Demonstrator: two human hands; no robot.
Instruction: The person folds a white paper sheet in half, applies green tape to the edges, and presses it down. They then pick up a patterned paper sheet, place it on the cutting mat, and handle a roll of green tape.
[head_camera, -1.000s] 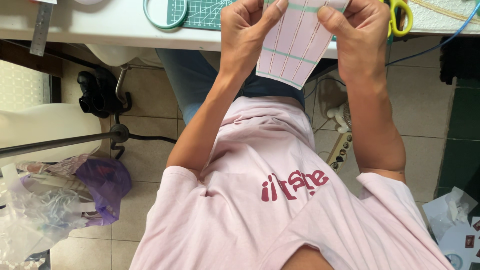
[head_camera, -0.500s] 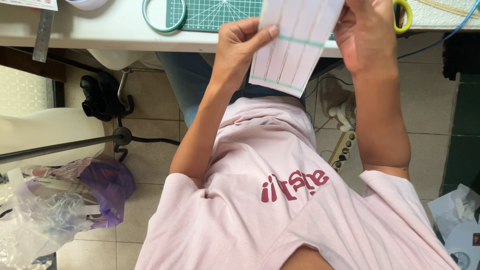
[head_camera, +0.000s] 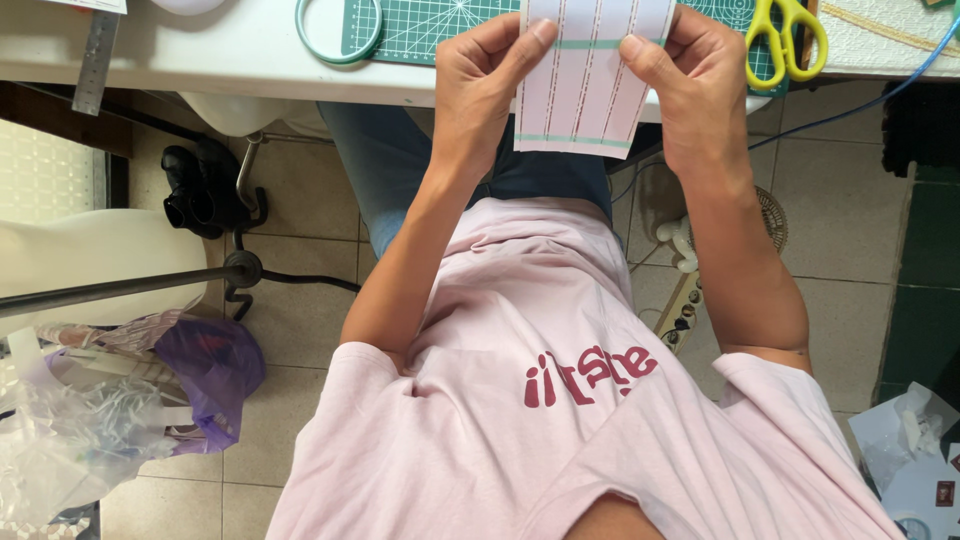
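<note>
Head view: striped pale paper sheet (head_camera: 585, 85) between left hand (head_camera: 480, 85) and right hand (head_camera: 700, 90), each grip pinching an edge.

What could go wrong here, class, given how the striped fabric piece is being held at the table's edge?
1. Both hands, left hand and right hand, pinch only the side edges of the striped fabric piece; its lower end hangs free beyond the white table and might slip to the floor.
2. The yellow scissors lie close to the right hand; a careless reach could nick a finger.
</note>
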